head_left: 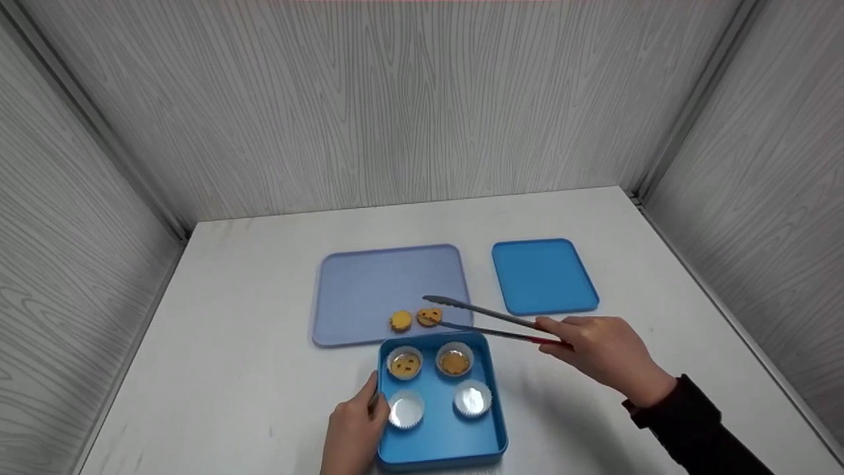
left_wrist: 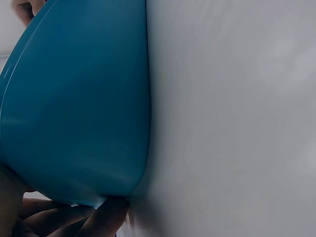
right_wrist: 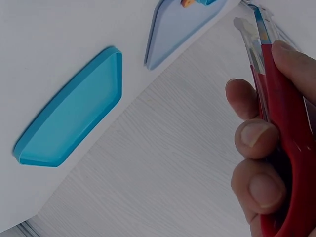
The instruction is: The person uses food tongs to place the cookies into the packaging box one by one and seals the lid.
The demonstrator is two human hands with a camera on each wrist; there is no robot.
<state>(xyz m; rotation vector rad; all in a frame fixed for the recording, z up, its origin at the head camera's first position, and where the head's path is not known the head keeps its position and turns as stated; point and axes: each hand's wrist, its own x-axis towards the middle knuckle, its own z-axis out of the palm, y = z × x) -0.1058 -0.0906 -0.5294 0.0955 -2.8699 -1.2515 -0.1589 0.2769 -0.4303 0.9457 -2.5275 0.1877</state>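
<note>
My left hand (head_left: 356, 422) grips the left side of a deep blue box (head_left: 438, 439), thumb at its rim; the box's outer wall fills much of the left wrist view. Inside stand several foil baking cups. A spotted cookie (head_left: 405, 365) lies in the back left cup, a plain cookie (head_left: 455, 362) in the back right one; the front left cup (head_left: 405, 409) and front right cup (head_left: 473, 398) hold nothing. My right hand (head_left: 606, 349) holds red-handled tongs (head_left: 488, 312), their arms apart. The lower tip overlaps a spotted cookie (head_left: 432, 313) beside a yellow cookie (head_left: 400, 320).
Both loose cookies lie near the front edge of a lilac tray (head_left: 369, 284), directly behind the box. A shallow blue square tray (head_left: 544, 276) sits to the right, behind my right hand. Grey wood-grain panels (head_left: 395, 105) wall the white table at the back and sides.
</note>
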